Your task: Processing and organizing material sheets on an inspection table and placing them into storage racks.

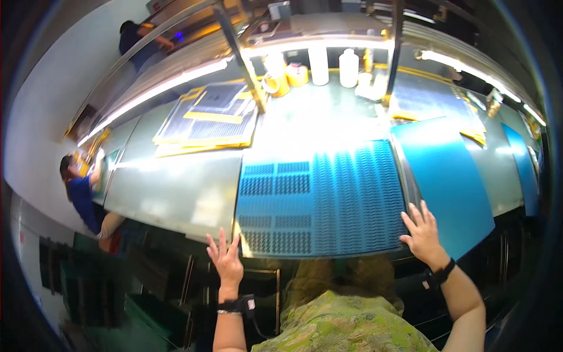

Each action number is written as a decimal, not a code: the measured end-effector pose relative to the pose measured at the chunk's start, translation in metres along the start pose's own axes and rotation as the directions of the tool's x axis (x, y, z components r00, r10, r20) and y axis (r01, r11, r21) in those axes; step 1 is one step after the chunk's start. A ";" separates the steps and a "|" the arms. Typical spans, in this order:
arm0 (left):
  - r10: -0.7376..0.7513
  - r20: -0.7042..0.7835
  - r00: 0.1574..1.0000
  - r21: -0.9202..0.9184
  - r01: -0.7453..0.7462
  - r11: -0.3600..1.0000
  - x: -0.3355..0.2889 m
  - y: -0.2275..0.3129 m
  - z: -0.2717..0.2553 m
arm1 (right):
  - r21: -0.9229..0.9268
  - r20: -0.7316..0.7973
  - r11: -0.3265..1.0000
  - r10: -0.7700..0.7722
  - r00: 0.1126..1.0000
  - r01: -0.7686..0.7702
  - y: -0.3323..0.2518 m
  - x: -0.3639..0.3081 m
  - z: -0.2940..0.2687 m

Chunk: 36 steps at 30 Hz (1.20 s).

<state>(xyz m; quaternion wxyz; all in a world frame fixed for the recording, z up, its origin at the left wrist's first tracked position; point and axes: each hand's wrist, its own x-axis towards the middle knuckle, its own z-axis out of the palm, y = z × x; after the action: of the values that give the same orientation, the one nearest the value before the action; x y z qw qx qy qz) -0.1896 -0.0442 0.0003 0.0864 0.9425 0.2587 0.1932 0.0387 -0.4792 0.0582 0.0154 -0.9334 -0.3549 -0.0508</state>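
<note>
In front of me on the bench lies a blue sheet [355, 202] covered with rows of small dark patterns. Its front edge runs along the bench's near edge. My left hand [226, 261] is at the sheet's near left corner, fingers stretched and spread; whether the fingertips touch it I cannot tell. At the near right corner, my right hand [421, 236] has its fingers spread, by the sheet's right edge. Just beyond that hand is a plain blue sheet [448, 176], lying at a slant to the right. Neither hand grips anything.
Stacks of yellow-edged sheets lie at back left [205, 120] and back right [431, 97]. White bottles [348, 67] and tape rolls [275, 85] stand at the back beneath a bright lamp. Metal posts [237, 53] rise there. A person [85, 193] sits far left; another [138, 44] works beyond.
</note>
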 end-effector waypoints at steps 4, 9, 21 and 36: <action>0.081 0.046 0.996 -0.078 -0.078 0.994 0.006 0.001 -0.005 | 0.016 0.150 1.000 -0.026 0.988 0.024 0.053 0.075 0.027; 0.097 0.122 0.988 -0.117 -0.083 0.990 0.014 0.002 -0.009 | -0.060 0.239 0.994 0.107 0.965 -0.096 0.084 0.184 0.049; 0.385 0.197 0.902 -0.058 -0.381 0.923 0.153 0.002 0.027 | -0.183 -0.032 0.983 0.000 0.999 -0.006 0.090 0.212 0.073; 0.160 0.326 0.932 0.220 -0.239 0.946 0.267 0.031 0.087 | -0.102 -0.053 0.992 0.071 0.996 -0.076 0.091 0.201 0.076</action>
<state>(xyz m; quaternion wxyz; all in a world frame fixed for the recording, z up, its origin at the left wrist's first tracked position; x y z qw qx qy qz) 0.0709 0.0632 0.0147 -0.0174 0.9856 0.1672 0.0190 0.2550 -0.4092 0.0046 -0.0226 -0.9439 -0.3165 -0.0917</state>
